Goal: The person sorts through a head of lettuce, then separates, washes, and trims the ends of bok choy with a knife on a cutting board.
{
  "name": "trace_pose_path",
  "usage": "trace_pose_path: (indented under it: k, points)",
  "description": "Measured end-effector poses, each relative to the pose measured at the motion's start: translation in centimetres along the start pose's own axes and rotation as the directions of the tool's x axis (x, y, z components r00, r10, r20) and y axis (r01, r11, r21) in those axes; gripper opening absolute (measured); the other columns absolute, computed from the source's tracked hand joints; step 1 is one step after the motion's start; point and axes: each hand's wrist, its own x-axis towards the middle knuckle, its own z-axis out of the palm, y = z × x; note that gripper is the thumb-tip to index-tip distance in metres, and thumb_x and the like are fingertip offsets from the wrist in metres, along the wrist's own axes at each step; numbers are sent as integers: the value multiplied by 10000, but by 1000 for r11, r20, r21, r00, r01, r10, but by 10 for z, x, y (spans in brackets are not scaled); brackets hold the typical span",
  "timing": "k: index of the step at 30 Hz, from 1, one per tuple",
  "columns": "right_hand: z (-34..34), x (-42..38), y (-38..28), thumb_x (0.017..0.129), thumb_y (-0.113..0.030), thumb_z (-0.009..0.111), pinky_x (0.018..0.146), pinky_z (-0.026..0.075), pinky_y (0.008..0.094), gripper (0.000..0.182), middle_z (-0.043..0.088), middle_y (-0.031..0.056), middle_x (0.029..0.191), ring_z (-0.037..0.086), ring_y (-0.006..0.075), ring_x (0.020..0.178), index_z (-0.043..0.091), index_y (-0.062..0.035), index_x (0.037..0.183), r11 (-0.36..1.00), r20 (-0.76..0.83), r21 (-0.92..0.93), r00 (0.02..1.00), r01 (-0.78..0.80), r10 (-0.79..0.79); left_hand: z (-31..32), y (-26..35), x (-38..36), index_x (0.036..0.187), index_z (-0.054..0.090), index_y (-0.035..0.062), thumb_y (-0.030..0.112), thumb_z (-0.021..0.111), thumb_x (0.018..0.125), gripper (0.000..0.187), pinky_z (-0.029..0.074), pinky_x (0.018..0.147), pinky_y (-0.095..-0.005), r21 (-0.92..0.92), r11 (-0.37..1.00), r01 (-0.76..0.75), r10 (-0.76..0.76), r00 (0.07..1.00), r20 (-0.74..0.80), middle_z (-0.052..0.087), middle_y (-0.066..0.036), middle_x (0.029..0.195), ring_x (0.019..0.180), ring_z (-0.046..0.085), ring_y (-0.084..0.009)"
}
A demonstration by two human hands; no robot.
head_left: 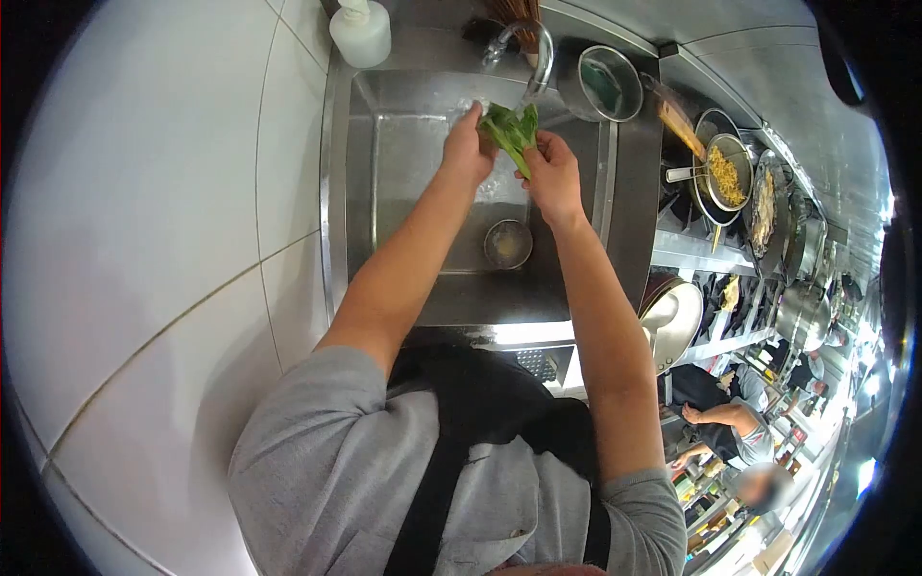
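Over the sink (403, 221), my right hand (554, 180) grips a leafy green vegetable, much like bok choy (509, 130), by its pale stalk end. Its dark leaves point up toward the tap (544, 58), just below the spout. My left hand (468, 146) is at the left side of the leaves, its fingers stretched upward and partly hidden; the leaf edge meets or nearly meets them. Water glints on the sink floor behind the hands. A small round metal strainer or drain cup (507, 244) sits lower in the basin.
A white plastic bottle (361, 34) stands at the sink's upper left corner. Right of the tap is a metal pot (601, 84). Farther right, a strainer of yellow food (727, 175) rests over a wok on the stove. A co-worker (735, 418) stands at the far right.
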Motion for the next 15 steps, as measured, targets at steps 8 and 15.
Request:
trace_pose_path:
  k: [8,15]
  points:
    - [24,40,-28,1025,-244,677,921,610,495,391,811,286,1124,801,451,1010,803,-28,1326,836,108,-508,978,207,-176,38,19,-84,1383,654,36,854,362,1102,914,556,1080,-508,-348,936,63,51,949,310,729,-168,1368,1306,669,-337]
    - [21,9,-27,1089,-231,652,959,603,465,360,795,297,1187,786,465,1128,797,-37,1355,799,109,-499,939,335,-325,18,10,-2,1172,636,49,287,521,1236,272,579,1026,-510,-175,982,67,-22,970,244,696,-123,1064,1027,703,-322]
